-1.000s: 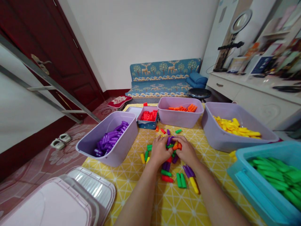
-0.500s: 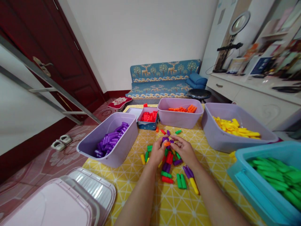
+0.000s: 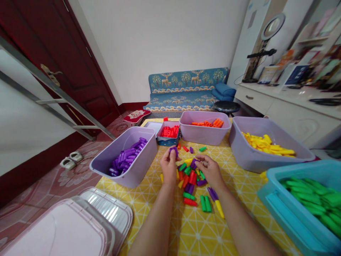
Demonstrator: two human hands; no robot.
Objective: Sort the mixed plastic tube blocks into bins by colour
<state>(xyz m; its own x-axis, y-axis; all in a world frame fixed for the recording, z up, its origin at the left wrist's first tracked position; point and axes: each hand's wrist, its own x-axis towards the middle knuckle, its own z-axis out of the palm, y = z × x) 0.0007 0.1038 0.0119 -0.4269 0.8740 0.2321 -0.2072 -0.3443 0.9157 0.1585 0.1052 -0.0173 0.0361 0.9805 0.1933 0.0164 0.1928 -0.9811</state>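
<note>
A purple piece (image 3: 173, 151) is pinched in my left hand (image 3: 168, 164), raised just beyond the mixed pile. My right hand (image 3: 209, 168) has its fingertips closed on another purple piece (image 3: 194, 163) at the pile's right side. Between and below the hands lie red pieces (image 3: 192, 177), green, yellow and purple ones. Nearer to me are two green pieces (image 3: 206, 203) side by side, a red piece (image 3: 190, 202) and a purple and yellow row (image 3: 219, 208). A few loose pieces, among them a green one (image 3: 203, 149), lie beyond the hands.
Around the yellow tablecloth (image 3: 197, 235) stand a purple-filled bin (image 3: 141, 166), a tin of red pieces (image 3: 167, 140), an orange-filled bin (image 3: 204, 134), a yellow-filled bin (image 3: 246, 156) and a teal bin of green pieces (image 3: 282, 206). Lids (image 3: 64, 231) lie at the lower left.
My left hand has moved left, away from my right hand, with a purple piece in it. The orange piece between my fingers no longer shows there. More of the pile is visible.
</note>
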